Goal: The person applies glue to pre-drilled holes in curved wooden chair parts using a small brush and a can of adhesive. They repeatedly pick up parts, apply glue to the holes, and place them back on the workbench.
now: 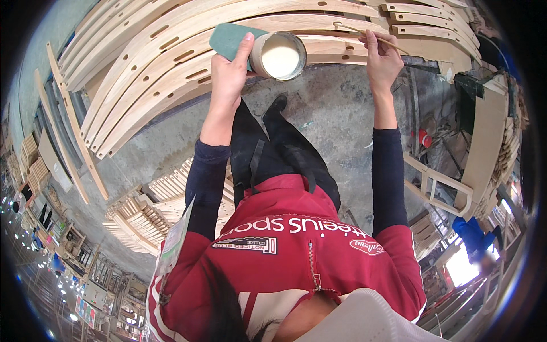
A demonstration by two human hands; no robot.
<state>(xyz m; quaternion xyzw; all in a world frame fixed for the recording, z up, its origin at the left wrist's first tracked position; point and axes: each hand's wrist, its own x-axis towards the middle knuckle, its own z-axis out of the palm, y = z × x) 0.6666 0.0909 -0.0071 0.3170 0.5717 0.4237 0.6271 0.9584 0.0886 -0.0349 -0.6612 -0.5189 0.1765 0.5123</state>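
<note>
My left hand (229, 77) is closed around a flat green piece (231, 40) and a round cup (258, 57), tilted toward me. A creamy white liquid (281, 56) fills much of the cup. My right hand (383, 65) pinches a thin wooden stick (354, 28). Its far tip lies over the long curved wooden parts (199, 40); I cannot tell whether it touches them. These pale parts sit side by side in rows, with oval slots and small round holes along them.
Two long wooden strips (77, 122) lean at the left, and slatted wooden pieces (134, 219) are stacked behind me. On the right are a wooden frame (439, 185), cardboard (487, 139) and a small red object (425, 138). A person in blue (473, 236) is farther off.
</note>
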